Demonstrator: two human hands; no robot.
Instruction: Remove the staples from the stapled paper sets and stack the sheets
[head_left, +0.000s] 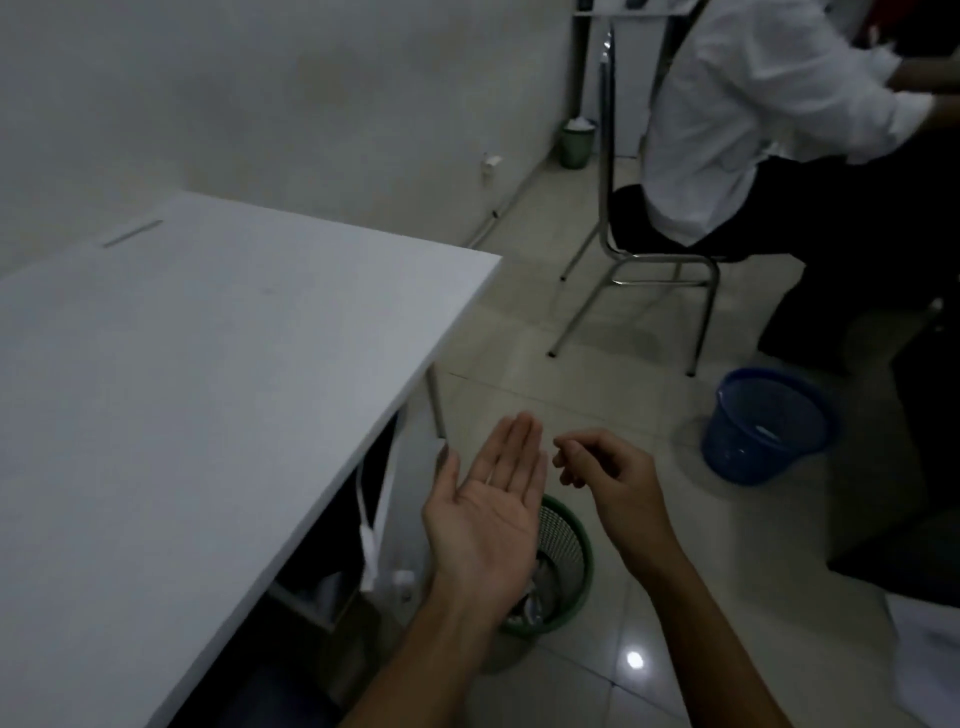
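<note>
My left hand (485, 512) is held flat, palm up, fingers straight, right of the white table (208, 364) and directly above a green mesh wastebasket (569, 561) on the floor. A tiny pale speck lies on the palm; it is too small to identify. My right hand (608, 473) hovers just right of the left fingertips, with its fingers curled and thumb and forefinger drawn together. Nothing can be made out between them. No paper sets or sheets are in view.
A thin grey strip (132, 233) lies at the table's far side. A blue bin (763, 426) stands on the tiled floor to the right. Beyond it, a person in a white shirt (753, 119) sits on a metal chair (639, 260). Another green bin (576, 143) stands by the wall.
</note>
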